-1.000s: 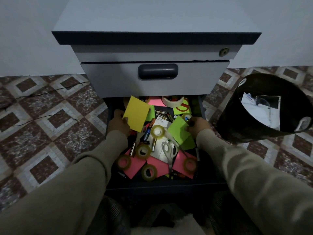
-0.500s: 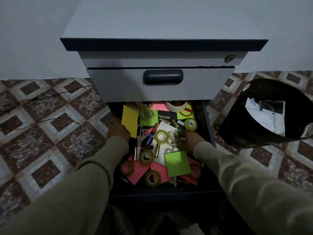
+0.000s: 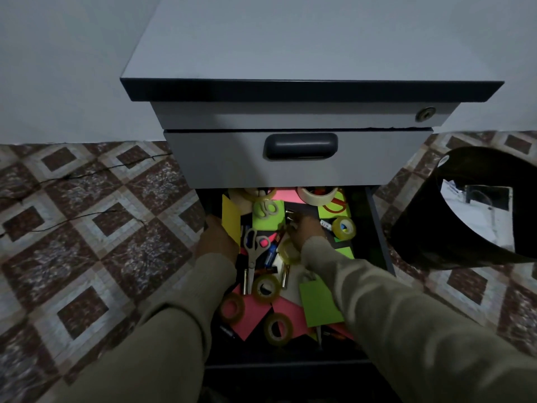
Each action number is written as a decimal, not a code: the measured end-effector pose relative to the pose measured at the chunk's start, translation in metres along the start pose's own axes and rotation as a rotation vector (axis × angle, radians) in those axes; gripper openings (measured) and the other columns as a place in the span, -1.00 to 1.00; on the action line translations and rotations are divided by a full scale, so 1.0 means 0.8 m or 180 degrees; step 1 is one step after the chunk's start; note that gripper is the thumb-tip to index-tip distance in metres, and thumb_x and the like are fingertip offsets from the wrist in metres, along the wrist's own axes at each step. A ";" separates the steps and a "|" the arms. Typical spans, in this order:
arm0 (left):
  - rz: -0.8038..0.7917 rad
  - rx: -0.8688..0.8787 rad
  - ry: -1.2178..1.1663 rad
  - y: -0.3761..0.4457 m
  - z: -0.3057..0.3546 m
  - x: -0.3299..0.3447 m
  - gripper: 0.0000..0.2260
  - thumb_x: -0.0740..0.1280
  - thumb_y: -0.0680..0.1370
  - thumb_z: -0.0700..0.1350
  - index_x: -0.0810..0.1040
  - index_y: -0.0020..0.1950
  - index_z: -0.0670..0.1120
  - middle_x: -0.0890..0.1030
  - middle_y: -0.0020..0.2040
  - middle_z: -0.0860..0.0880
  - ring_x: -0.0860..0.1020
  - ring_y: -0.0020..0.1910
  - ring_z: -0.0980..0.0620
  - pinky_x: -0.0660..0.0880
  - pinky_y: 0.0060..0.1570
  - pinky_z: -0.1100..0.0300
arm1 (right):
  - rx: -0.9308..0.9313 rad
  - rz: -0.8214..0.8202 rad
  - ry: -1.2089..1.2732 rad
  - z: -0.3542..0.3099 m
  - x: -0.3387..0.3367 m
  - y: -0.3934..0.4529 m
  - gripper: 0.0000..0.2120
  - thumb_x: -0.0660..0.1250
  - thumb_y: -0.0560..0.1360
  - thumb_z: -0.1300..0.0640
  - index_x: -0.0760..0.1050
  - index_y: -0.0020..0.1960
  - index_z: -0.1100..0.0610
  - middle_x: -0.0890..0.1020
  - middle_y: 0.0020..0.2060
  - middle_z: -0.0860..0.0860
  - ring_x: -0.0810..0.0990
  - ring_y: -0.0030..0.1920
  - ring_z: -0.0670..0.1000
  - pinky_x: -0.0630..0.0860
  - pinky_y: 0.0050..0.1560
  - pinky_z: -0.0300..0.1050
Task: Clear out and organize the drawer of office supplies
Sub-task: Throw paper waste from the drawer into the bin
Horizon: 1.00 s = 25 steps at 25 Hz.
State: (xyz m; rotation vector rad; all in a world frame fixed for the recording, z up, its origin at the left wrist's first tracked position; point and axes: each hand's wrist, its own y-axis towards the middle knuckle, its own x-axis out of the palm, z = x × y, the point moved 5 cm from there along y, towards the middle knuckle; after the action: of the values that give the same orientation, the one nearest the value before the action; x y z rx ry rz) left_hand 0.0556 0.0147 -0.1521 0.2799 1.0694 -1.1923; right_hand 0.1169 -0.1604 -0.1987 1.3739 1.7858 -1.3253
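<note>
The open bottom drawer [image 3: 380, 228] of a grey cabinet is cluttered with pink and green paper, several tape rolls, scissors [image 3: 252, 248], pens and batteries. My left hand [image 3: 216, 238] holds a yellow sheet [image 3: 231, 219] upright against the drawer's left side. My right hand [image 3: 305, 229] reaches into the drawer's middle, fingers down among batteries and small items; I cannot tell what it grasps. A green note pad [image 3: 319, 303] lies flat at the front right, beside my right sleeve.
A black bin [image 3: 436, 228] holding white paper stands on the tiled floor to the right of the drawer. The shut drawer above with a dark handle [image 3: 300, 146] overhangs the back of the open one. Thin black cables [image 3: 72, 175] run across the floor at left.
My right hand let the green pad drop flat at the drawer's front right and reached further back into the middle. My left hand lowered the yellow sheet to the drawer's left side.
</note>
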 end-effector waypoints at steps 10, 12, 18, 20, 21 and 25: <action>-0.0163 -0.0072 0.0103 0.012 -0.006 0.000 -0.58 0.19 0.56 -0.27 0.18 0.40 -0.21 0.45 0.23 -0.28 0.48 0.17 -0.22 0.40 0.08 -0.01 | 0.0806 0.0472 -0.0314 -0.033 0.025 0.021 -0.58 0.06 0.57 0.24 0.12 0.41 0.25 0.28 0.39 0.22 0.22 0.40 0.21 0.18 0.35 0.05; -0.0196 -0.0077 0.0104 0.010 -0.005 -0.003 -0.60 0.19 0.56 -0.27 0.19 0.37 -0.21 0.47 0.19 -0.28 0.50 0.13 -0.23 0.41 0.03 -0.02 | 0.0793 0.0533 -0.0279 -0.035 0.029 0.023 -0.57 0.04 0.57 0.25 0.10 0.43 0.22 0.26 0.40 0.22 0.21 0.41 0.21 0.18 0.35 0.06; -0.0160 -0.0012 0.0078 0.005 -0.001 -0.008 -0.58 0.22 0.54 -0.29 0.18 0.37 -0.24 0.48 0.19 -0.30 0.50 0.12 -0.23 0.43 0.03 -0.02 | 0.1155 0.0228 0.0392 -0.025 0.041 0.042 -0.54 0.12 0.55 0.19 0.14 0.43 0.15 0.28 0.40 0.19 0.21 0.42 0.19 0.14 0.37 0.05; -0.0107 -0.0001 0.0042 0.006 -0.002 -0.009 -0.60 0.21 0.54 -0.31 0.20 0.36 -0.26 0.48 0.17 -0.31 0.50 0.12 -0.23 0.41 -0.02 0.01 | 0.0917 0.0290 0.0414 -0.031 0.039 0.038 -0.53 0.21 0.52 0.15 0.23 0.41 0.15 0.32 0.37 0.17 0.24 0.40 0.18 0.18 0.35 0.04; -0.0092 0.0013 0.0026 0.008 -0.002 -0.008 -0.61 0.20 0.54 -0.31 0.21 0.35 -0.26 0.48 0.16 -0.31 0.50 0.10 -0.24 0.39 -0.06 0.03 | 0.0643 0.0399 0.0253 -0.031 0.033 0.033 -0.53 0.24 0.50 0.12 0.27 0.38 0.16 0.34 0.35 0.16 0.27 0.37 0.18 0.22 0.33 0.02; 0.0006 0.0104 0.0091 0.014 -0.002 -0.002 -0.67 0.13 0.57 -0.32 0.22 0.33 -0.26 0.51 0.11 -0.31 0.52 0.02 -0.23 0.33 -0.18 0.09 | 0.0138 0.0727 -0.0880 0.019 -0.007 0.032 -0.60 0.16 0.55 0.10 0.32 0.36 0.17 0.37 0.30 0.14 0.31 0.30 0.17 0.27 0.25 -0.02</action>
State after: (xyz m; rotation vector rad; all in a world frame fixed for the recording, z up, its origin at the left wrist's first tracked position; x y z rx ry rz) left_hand 0.0641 0.0212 -0.1557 0.3240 1.0750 -1.2080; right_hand 0.1401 -0.1766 -0.2093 1.3013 1.3832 -1.3608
